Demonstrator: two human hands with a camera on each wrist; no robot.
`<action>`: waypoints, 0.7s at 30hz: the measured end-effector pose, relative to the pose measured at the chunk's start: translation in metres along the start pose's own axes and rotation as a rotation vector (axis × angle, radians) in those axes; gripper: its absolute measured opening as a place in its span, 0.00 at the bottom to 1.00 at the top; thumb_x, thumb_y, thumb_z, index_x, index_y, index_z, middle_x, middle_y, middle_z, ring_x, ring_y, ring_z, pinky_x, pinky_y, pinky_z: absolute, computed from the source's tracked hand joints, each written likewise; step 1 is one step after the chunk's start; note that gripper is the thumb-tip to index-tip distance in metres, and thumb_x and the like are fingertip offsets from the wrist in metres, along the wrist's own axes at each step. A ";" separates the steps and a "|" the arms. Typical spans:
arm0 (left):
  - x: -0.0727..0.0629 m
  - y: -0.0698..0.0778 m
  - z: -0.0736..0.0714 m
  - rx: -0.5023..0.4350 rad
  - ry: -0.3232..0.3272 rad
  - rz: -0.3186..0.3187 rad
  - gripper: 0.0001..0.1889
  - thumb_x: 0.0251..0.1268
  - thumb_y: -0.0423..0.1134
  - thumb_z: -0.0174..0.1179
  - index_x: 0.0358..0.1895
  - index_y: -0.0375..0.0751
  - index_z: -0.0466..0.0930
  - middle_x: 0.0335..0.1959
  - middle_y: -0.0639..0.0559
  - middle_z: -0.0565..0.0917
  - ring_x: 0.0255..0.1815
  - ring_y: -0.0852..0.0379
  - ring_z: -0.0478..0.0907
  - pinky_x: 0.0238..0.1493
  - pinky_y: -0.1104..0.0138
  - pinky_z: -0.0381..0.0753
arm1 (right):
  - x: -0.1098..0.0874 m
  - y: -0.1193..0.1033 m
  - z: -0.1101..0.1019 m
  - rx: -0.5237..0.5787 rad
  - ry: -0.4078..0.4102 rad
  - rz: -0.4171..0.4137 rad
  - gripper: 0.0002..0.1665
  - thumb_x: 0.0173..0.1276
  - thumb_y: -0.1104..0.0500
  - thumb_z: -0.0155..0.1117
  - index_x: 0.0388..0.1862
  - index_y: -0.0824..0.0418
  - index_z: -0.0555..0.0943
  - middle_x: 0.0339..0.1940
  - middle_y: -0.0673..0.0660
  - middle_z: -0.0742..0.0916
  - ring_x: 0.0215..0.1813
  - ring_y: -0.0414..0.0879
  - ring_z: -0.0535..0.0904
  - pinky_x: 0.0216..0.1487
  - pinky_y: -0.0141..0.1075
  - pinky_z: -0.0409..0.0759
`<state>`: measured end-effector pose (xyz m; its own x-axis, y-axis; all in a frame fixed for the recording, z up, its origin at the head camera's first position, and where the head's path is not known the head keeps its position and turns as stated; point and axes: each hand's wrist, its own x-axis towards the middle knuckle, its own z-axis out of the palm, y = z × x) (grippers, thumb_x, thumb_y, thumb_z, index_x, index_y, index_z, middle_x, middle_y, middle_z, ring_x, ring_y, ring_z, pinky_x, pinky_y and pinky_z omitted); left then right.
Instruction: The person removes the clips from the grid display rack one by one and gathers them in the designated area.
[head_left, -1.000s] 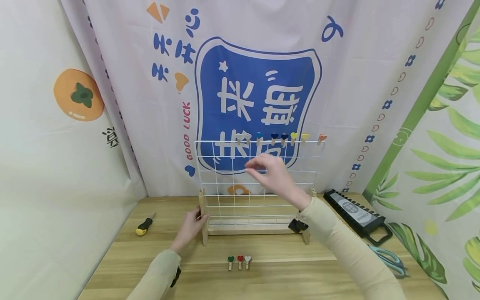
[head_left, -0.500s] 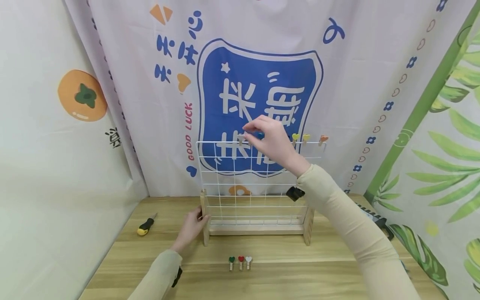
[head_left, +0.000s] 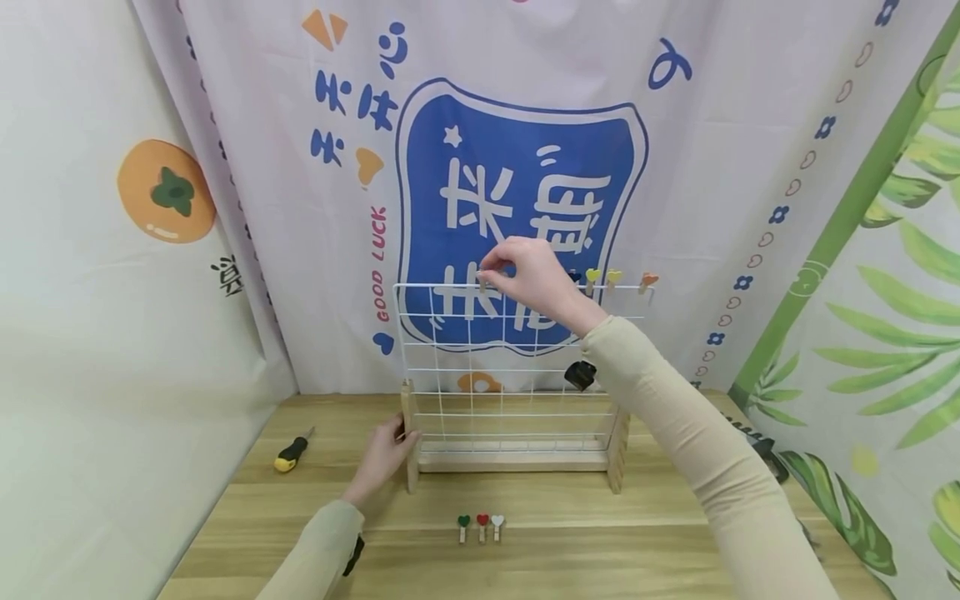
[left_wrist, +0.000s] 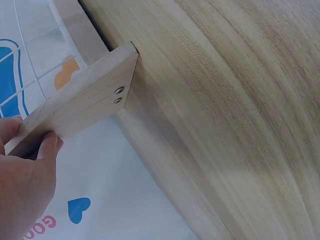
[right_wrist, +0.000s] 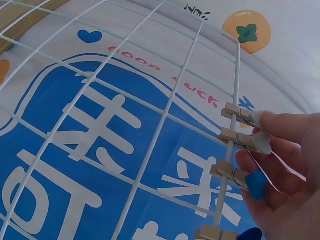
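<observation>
My right hand (head_left: 528, 271) is at the top wire of a white wire grid rack (head_left: 442, 286). Its thumb and forefinger pinch the grey-white heart of the endmost clothespin (right_wrist: 239, 114), which is clipped on that wire. Beside it along the wire sit another grey-white heart clothespin (right_wrist: 260, 143), a bright blue one (right_wrist: 256, 185) and a dark blue one (right_wrist: 249, 234), close to my curled fingers. My left hand (head_left: 384, 454) grips the rack's left wooden upright (left_wrist: 85, 95), thumb and fingers on opposite sides.
Green (head_left: 463, 528), red (head_left: 482, 528) and white (head_left: 497, 528) heart clothespins lie on the table in front of the rack. Yellow (head_left: 592, 277) and orange (head_left: 648, 281) ones hang farther right. A screwdriver (head_left: 291, 453) lies left; a black tool holder (head_left: 769, 460) is partly behind my right sleeve.
My right hand has risen from in front of the grid to the top wire, then shifted slightly left and pinched the endmost clothespin. The left hand stays on the upright.
</observation>
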<state>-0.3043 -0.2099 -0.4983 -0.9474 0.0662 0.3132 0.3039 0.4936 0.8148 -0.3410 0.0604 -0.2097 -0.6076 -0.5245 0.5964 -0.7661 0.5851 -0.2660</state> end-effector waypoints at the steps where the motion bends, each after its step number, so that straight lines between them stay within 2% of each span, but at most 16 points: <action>1: 0.000 0.000 0.000 -0.001 0.001 -0.003 0.21 0.70 0.29 0.58 0.61 0.18 0.70 0.57 0.21 0.78 0.60 0.29 0.77 0.59 0.47 0.83 | 0.000 0.000 0.000 -0.001 0.003 -0.001 0.09 0.69 0.58 0.66 0.42 0.61 0.88 0.40 0.57 0.89 0.43 0.47 0.84 0.52 0.39 0.86; 8: 0.000 0.000 0.000 -0.015 -0.006 -0.007 0.21 0.70 0.28 0.58 0.61 0.18 0.69 0.59 0.20 0.76 0.62 0.28 0.75 0.60 0.46 0.81 | 0.000 -0.002 0.002 -0.017 0.031 -0.010 0.07 0.69 0.59 0.67 0.39 0.61 0.88 0.38 0.56 0.89 0.41 0.46 0.85 0.50 0.38 0.87; 14: 0.000 0.002 0.001 -0.013 -0.001 -0.009 0.21 0.69 0.28 0.58 0.61 0.17 0.70 0.58 0.20 0.76 0.61 0.28 0.76 0.60 0.47 0.82 | 0.001 -0.006 0.004 -0.045 0.055 -0.007 0.06 0.68 0.61 0.67 0.38 0.62 0.89 0.37 0.56 0.90 0.38 0.46 0.85 0.43 0.36 0.88; 21: 0.000 0.000 0.001 -0.005 -0.002 -0.003 0.21 0.69 0.27 0.58 0.60 0.17 0.70 0.57 0.20 0.77 0.61 0.28 0.77 0.60 0.46 0.82 | -0.002 -0.006 0.007 -0.056 0.108 -0.048 0.06 0.68 0.61 0.67 0.36 0.62 0.89 0.36 0.56 0.90 0.36 0.46 0.85 0.40 0.37 0.87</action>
<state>-0.3048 -0.2087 -0.4990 -0.9485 0.0662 0.3098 0.3015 0.4892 0.8184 -0.3369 0.0539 -0.2153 -0.5422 -0.4849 0.6862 -0.7789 0.5963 -0.1941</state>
